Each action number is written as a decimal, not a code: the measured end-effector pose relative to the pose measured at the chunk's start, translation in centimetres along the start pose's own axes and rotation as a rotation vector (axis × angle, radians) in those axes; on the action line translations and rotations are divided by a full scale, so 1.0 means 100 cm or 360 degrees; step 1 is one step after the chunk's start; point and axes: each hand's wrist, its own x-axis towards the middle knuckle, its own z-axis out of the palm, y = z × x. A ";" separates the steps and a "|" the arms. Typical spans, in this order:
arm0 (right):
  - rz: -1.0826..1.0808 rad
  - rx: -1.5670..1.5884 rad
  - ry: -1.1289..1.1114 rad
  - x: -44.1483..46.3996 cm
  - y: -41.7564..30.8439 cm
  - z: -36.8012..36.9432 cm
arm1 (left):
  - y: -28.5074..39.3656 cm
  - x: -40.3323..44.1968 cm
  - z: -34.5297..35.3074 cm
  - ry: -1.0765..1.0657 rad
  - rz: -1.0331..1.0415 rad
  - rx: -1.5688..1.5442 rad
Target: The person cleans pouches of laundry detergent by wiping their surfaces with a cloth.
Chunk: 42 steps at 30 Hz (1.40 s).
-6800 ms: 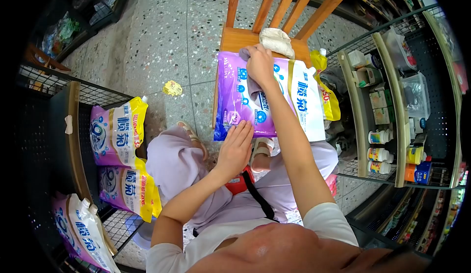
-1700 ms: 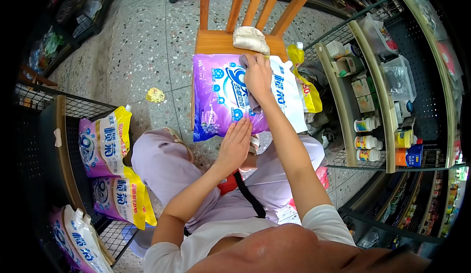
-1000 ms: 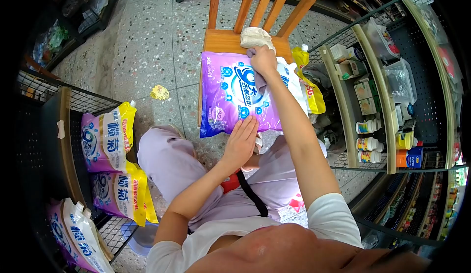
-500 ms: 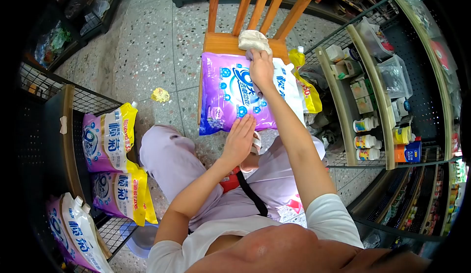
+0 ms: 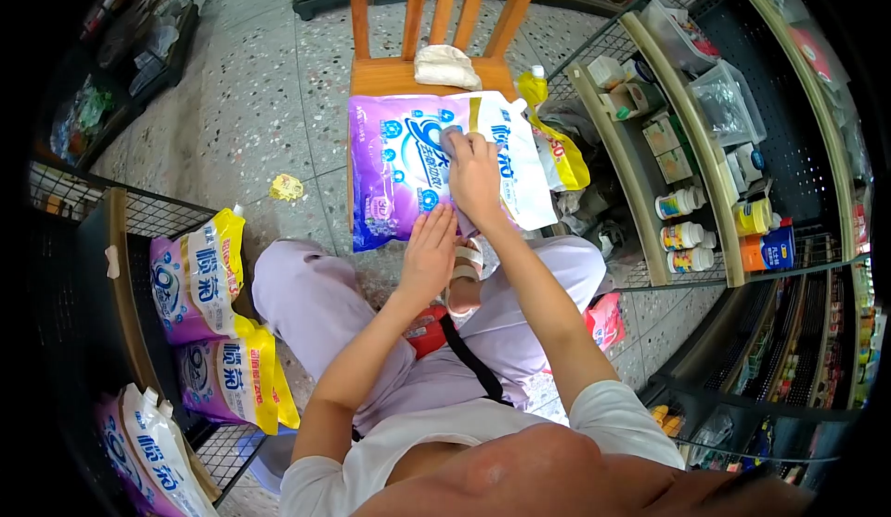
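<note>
Sits with knees apart in pale trousers (image 5: pixel 311 303), probably to get both arms straight to the work. Lays the left hand (image 5: pixel 428 252) flat, fingers extended and grasping nothing, on the near edge of a purple-and-white spouted bag (image 5: pixel 374 169), seemingly to brace slick film against sliding. Grips a bunched grey cloth (image 5: pixel 449 135) in the right hand (image 5: pixel 475 175), fingers curled down onto the printed front, presumably for firm contact. Has that bag lying face up on a wooden chair (image 5: pixel 379 75), likely for flat backing within easy reach. To the left, has 2 purple-and-yellow bags (image 5: pixel 199 276) on low shelving (image 5: pixel 121 257), labels outward, perhaps for easy reading. To the right, has 3 labelled bottles (image 5: pixel 683 236) behind a wooden shelf edge (image 5: pixel 619 172), apparently to prevent tumbling. Beyond the bag, near the backrest, has a folded whitish cloth (image 5: pixel 445 67), maybe for handy access.
</note>
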 end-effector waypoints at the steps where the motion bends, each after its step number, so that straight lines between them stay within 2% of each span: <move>1: 0.0000 0.0010 0.0022 -0.007 -0.003 -0.004 | 0.001 0.001 0.000 0.0010 0.0003 0.0002; 10: 0.0137 0.0164 0.0059 -0.055 -0.016 -0.025 | 0.001 0.002 -0.002 -0.0047 0.0000 0.0028; 17: 0.0115 0.0194 0.0030 -0.081 -0.002 -0.039 | 0.004 0.004 -0.004 -0.0107 -0.0006 0.0078; 20: 0.0249 0.0082 0.0058 -0.091 0.017 -0.039 | 0.003 0.005 -0.005 -0.0142 0.0001 0.0109; 27: 0.0324 -0.0035 -0.0010 -0.092 0.029 -0.055 | 0.007 0.006 -0.005 -0.0161 -0.0001 0.0156; 33: 0.0344 -0.0162 0.0103 -0.096 0.051 -0.057 | 0.006 0.006 -0.007 -0.0179 0.0002 0.0172; 42: 0.0597 -0.0376 0.0114 -0.094 0.090 -0.079 | 0.007 0.007 -0.006 -0.0160 0.0006 0.0131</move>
